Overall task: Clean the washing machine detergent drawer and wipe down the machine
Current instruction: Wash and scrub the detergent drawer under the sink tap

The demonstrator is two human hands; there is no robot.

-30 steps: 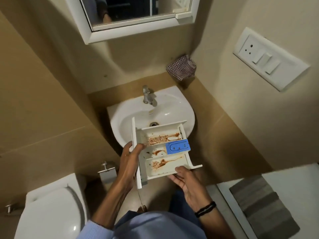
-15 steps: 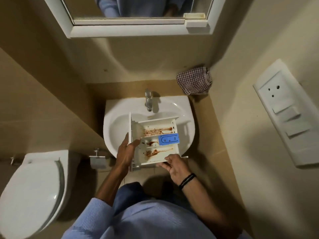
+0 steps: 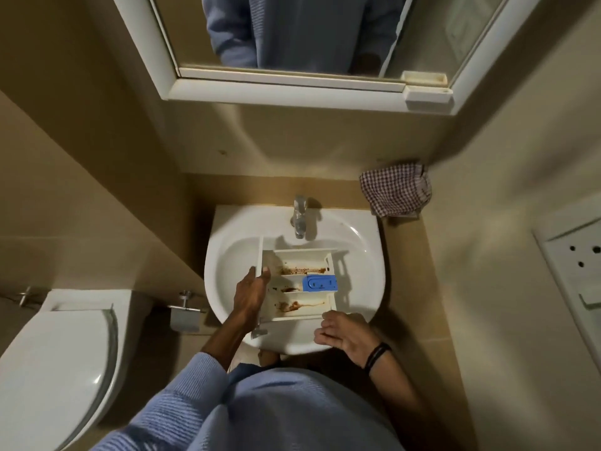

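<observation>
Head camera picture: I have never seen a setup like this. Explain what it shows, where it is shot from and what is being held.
No machine here: a person wears a camera on the head, looking down at their own two hands. The left hand grips the left side of a white detergent drawer, stained brown, with a blue insert, over the sink, just in front of the tap. The right hand is at the drawer's near corner, fingers loosely curled; whether it grips cannot be told. A checked cloth sits in the corner right of the sink; a toilet stands to the left.
</observation>
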